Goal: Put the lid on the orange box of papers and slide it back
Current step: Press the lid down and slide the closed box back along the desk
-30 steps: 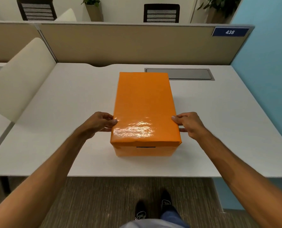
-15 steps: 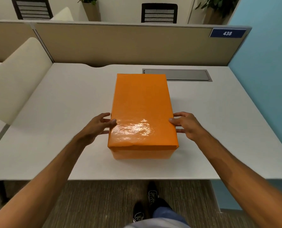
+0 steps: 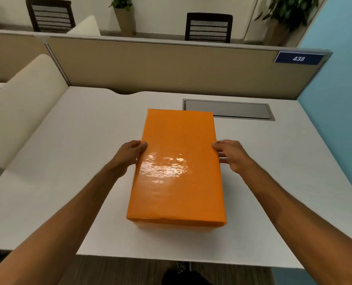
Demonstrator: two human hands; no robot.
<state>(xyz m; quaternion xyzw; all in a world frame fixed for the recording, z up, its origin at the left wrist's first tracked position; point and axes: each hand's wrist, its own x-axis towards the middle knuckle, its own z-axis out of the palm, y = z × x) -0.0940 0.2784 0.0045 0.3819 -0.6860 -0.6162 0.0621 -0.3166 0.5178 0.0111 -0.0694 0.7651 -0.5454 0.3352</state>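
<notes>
The orange box stands lengthwise on the white desk, its glossy orange lid closed over it so the papers inside are hidden. My left hand presses against the box's left side about halfway along, thumb on the lid's edge. My right hand holds the right side at the same depth, fingers against the lid's rim. Only a thin strip of the box's front wall shows below the lid.
A grey cable hatch is set in the desk just behind the box's far right corner. A beige partition closes the back of the desk. A cream side divider stands left, a blue wall right.
Both hands have shifted forward along the box's sides, from near its front end to about mid-length. The box's far end is now nearer the cable hatch, and the view has moved closer.
</notes>
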